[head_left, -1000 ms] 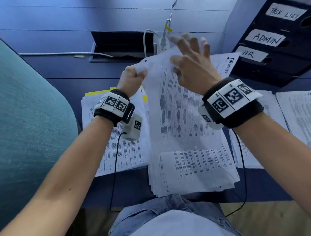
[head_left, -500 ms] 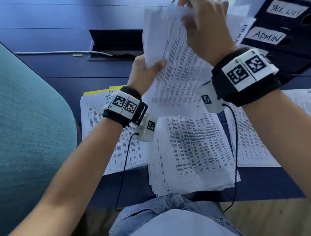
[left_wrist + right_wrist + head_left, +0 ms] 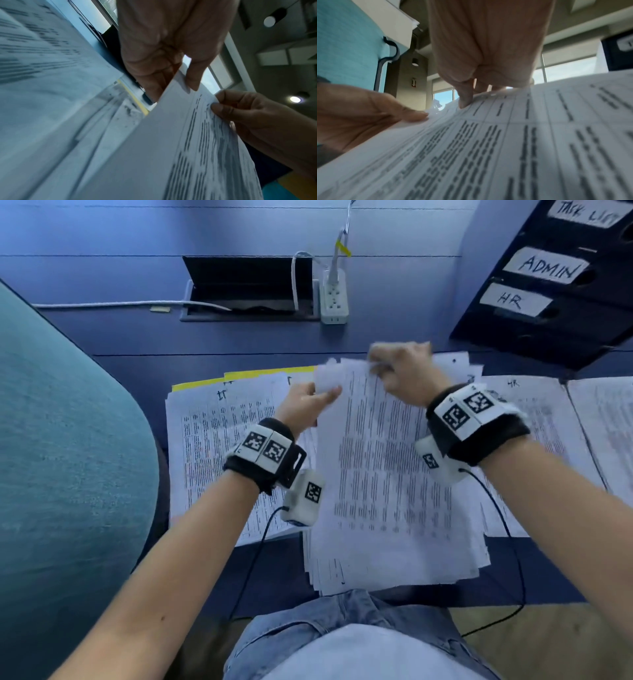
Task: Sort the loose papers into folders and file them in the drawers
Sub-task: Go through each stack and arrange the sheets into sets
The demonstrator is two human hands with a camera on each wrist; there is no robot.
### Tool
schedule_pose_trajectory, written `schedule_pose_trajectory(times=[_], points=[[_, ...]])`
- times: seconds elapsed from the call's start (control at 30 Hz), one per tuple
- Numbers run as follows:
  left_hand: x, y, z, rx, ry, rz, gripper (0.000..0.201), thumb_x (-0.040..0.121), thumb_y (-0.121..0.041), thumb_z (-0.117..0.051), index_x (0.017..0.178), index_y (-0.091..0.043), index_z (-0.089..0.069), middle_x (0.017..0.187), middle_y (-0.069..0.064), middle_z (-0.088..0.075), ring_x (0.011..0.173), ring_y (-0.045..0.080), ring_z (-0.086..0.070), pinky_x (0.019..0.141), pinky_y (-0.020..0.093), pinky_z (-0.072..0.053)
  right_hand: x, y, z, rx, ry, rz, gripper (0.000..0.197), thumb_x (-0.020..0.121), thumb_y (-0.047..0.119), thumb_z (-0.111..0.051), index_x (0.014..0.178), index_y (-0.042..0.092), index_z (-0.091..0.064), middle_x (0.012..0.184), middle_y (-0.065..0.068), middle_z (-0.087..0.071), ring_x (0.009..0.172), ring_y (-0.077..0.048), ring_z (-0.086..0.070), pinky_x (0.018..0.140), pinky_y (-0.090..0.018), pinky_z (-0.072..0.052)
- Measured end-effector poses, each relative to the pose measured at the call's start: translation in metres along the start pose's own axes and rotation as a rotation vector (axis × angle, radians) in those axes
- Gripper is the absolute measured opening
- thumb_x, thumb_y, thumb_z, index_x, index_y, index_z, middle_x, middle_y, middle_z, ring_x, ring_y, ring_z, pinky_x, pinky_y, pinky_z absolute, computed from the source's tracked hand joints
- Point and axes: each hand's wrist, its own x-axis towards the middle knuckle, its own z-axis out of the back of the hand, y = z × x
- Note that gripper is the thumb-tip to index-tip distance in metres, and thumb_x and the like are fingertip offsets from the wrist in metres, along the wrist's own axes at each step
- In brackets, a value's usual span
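White printed paper fills the near edge of the dark blue tabletop (image 3: 137,344): a thick, fanned middle stack of loose printed sheets (image 3: 394,559) lies squarely in front of the person, its long side running away from the body. Over it, both hands hold the top printed sheet (image 3: 376,440) by its far edge. The left hand (image 3: 303,405) pinches the far left corner between thumb and curled fingers, a grip the left wrist view shows plainly. The right hand (image 3: 404,374) has its fingers curled over the far edge a little to the right, thumb tip pressed on the printed face; it is blurred in the head view.

The sheet's long axis points away from the person, with sorted piles flanking it. The left pile of printed pages on a yellow folder (image 3: 219,446) lies just beside the left hand, the right pile headed HR (image 3: 544,440) just beside the right. So the coming move probably turns on a sideways carry: whichever pile the sheet belongs to, the hand on that side is nearer.

Farther off at the right stands a black drawer unit with handwritten white labels (image 3: 548,302), well apart from the hands; filing there looks some way off yet. A white power strip (image 3: 334,299) sits at the back.
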Motion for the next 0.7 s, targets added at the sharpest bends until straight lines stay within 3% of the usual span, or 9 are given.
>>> schedule_pose_trajectory(times=[0.07,0.13,0.23,0.3,0.37,0.43,0.53,0.6,0.7], points=[[0.003,0.011,0.001,0.052,0.004,0.037,0.014,0.093,-0.018,-0.055,0.085,-0.007,-0.057,0.086,0.014,-0.052,0.08,0.023,-0.051,0.073,0.037,-0.042,-0.012,-0.005,-0.022,0.023,0.058,-0.033,0.015,0.09,0.005,-0.046,0.093,0.008,-0.061,0.08,0.008,-0.053,0.096,-0.027,-0.059,0.09,-0.034,-0.03],[0.005,0.02,0.0,0.13,0.025,0.053,0.014,0.093,-0.014,-0.054,0.081,-0.007,-0.058,0.08,0.011,-0.05,0.072,0.02,-0.047,0.066,0.03,-0.04,-0.023,-0.009,-0.041,0.045,0.096,-0.05,0.016,0.091,0.009,-0.047,0.099,0.011,-0.061,0.083,0.006,-0.058,0.098,-0.027,-0.06,0.091,-0.035,-0.031],[0.009,0.029,-0.001,0.283,0.018,0.084,0.025,0.092,-0.014,-0.055,0.112,0.001,-0.059,0.089,0.015,-0.061,0.075,0.021,-0.053,0.067,0.029,-0.045,-0.033,-0.012,-0.057,0.01,0.156,-0.051,0.025,0.091,0.018,-0.051,0.115,0.018,-0.055,0.106,-0.003,-0.065,0.108,-0.024,-0.056,0.093,-0.035,-0.027],[0.01,0.031,-0.001,0.326,0.035,0.049,0.022,0.094,-0.016,-0.051,0.101,0.002,-0.061,0.087,0.023,-0.062,0.075,0.025,-0.055,0.069,0.035,-0.046,-0.039,-0.014,-0.062,-0.035,0.15,-0.023,0.038,0.09,0.02,-0.054,0.128,0.022,-0.048,0.123,0.0,-0.059,0.115,-0.02,-0.05,0.094,-0.036,-0.025],[0.01,0.031,0.0,0.296,0.058,0.038,0.022,0.098,-0.02,-0.044,0.085,-0.006,-0.054,0.073,0.014,-0.046,0.069,0.022,-0.044,0.065,0.034,-0.038,-0.046,-0.016,-0.066,-0.086,0.121,0.021,0.052,0.09,0.021,-0.056,0.139,0.026,-0.038,0.134,0.003,-0.05,0.119,-0.02,-0.045,0.095,-0.038,-0.025],[0.014,0.03,0.001,0.245,0.051,0.056,0.027,0.1,-0.029,-0.038,0.086,-0.01,-0.051,0.082,0.011,-0.043,0.075,0.022,-0.041,0.07,0.035,-0.035,-0.052,-0.016,-0.07,-0.122,0.093,0.056,0.059,0.089,0.019,-0.057,0.142,0.029,-0.034,0.139,0.004,-0.045,0.121,-0.022,-0.043,0.097,-0.042,-0.024],[0.017,0.025,0.002,0.25,-0.047,0.055,0.042,0.101,-0.031,-0.033,0.08,-0.008,-0.061,0.084,0.012,-0.049,0.076,0.019,-0.047,0.074,0.031,-0.039,-0.058,-0.018,-0.079,-0.123,-0.04,0.16,0.057,0.076,0.005,-0.067,0.129,0.023,-0.053,0.125,-0.001,-0.058,0.11,-0.027,-0.055,0.093,-0.053,-0.029],[0.018,0.02,0.002,0.286,-0.131,0.017,0.042,0.102,-0.023,-0.032,0.096,0.002,-0.065,0.09,0.013,-0.059,0.077,0.021,-0.055,0.074,0.03,-0.047,-0.061,-0.019,-0.083,-0.138,-0.154,0.256,0.049,0.062,-0.003,-0.074,0.106,0.017,-0.064,0.099,-0.002,-0.067,0.09,-0.026,-0.063,0.085,-0.055,-0.036],[0.019,0.014,0.001,0.52,-0.163,-0.015,0.031,0.098,-0.011,-0.038,0.109,0.001,-0.063,0.111,0.017,-0.063,0.105,0.028,-0.057,0.091,0.028,-0.043,-0.067,-0.017,-0.084,-0.144,-0.227,0.366,0.039,0.05,-0.01,-0.074,0.076,0.017,-0.062,0.075,0.002,-0.063,0.072,-0.022,-0.063,0.078,-0.054,-0.041]])
